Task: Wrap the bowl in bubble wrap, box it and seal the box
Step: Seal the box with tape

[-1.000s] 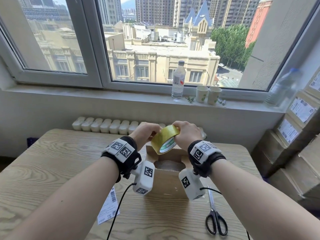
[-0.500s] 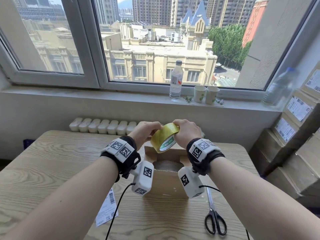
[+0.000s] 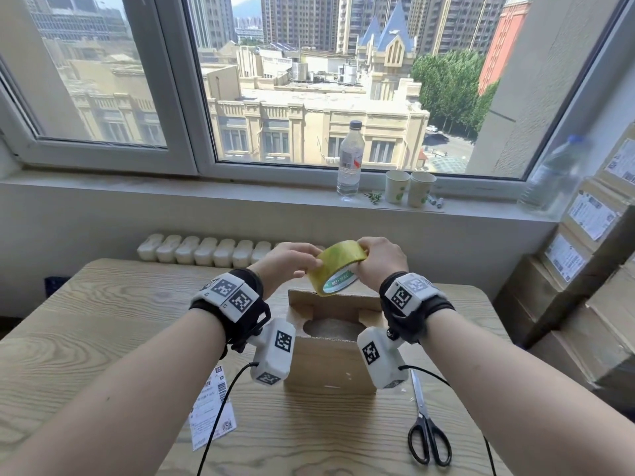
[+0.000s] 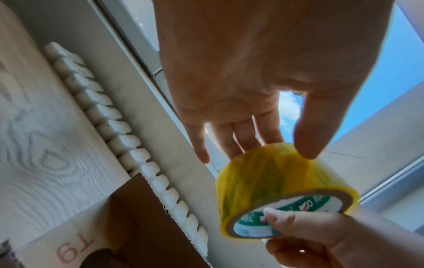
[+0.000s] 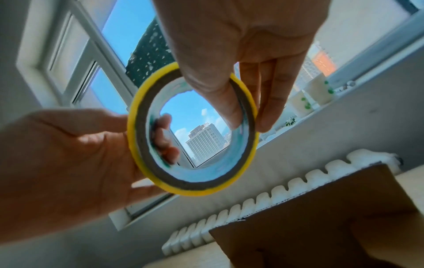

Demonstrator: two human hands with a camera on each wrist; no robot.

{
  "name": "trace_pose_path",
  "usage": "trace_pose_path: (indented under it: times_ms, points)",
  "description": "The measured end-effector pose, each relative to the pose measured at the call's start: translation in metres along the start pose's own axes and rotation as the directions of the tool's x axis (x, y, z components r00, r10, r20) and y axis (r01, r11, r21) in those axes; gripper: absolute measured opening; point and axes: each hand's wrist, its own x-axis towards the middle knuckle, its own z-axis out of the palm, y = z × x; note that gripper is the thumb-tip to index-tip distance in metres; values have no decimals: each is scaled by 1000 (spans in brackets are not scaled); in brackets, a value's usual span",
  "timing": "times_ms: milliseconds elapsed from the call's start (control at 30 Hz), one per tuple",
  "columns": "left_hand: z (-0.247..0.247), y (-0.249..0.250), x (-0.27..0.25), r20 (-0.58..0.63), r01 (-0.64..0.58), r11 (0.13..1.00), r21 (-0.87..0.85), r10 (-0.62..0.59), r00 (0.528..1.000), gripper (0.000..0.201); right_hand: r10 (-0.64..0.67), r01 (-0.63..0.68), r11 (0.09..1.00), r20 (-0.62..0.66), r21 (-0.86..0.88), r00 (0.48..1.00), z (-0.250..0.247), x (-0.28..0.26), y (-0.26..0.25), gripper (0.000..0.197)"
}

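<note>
Left grip [image 3: 288,262], right grip [image 3: 379,262] hold tape [image 3: 334,267] above box [image 3: 328,367]; scissors [image 3: 427,436] nearby.

The tape roll [image 3: 338,269] has tipped slightly flatter between the left hand [image 3: 288,259] and right hand [image 3: 378,259].

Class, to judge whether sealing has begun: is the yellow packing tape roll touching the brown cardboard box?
Apart. In the right wrist view, grey wall and white radiator show between the yellow packing tape roll and the brown cardboard box.
</note>
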Motion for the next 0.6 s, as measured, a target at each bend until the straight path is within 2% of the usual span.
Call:
trace_pose_path:
  times_ms: [67, 167, 233, 467, 600]
  points:
    - [-2, -1, 3, -33, -43, 998, 50, 45, 998, 8, 1, 0, 999, -14, 53, 1000, 0, 2, 0, 28]
    - [0, -1, 8, -177, -61, 975, 212, 100, 979, 6, -28, 32, 984, -30, 178, 999, -3, 3, -5, 37]
    - [2, -2, 10, -224, -61, 959, 275, 126, 966, 6, -66, 65, 973, -3, 222, 998, -6, 2, -11, 39]
    - [5, -5, 11, -254, -56, 930, 364, 157, 954, 6, -102, 102, 989, -2, 107, 995, -8, -1, -21, 34]
    - [6, -5, 10, -256, -48, 863, 503, 202, 945, 13, -116, 116, 991, 3, 74, 993, -8, -3, -22, 26]
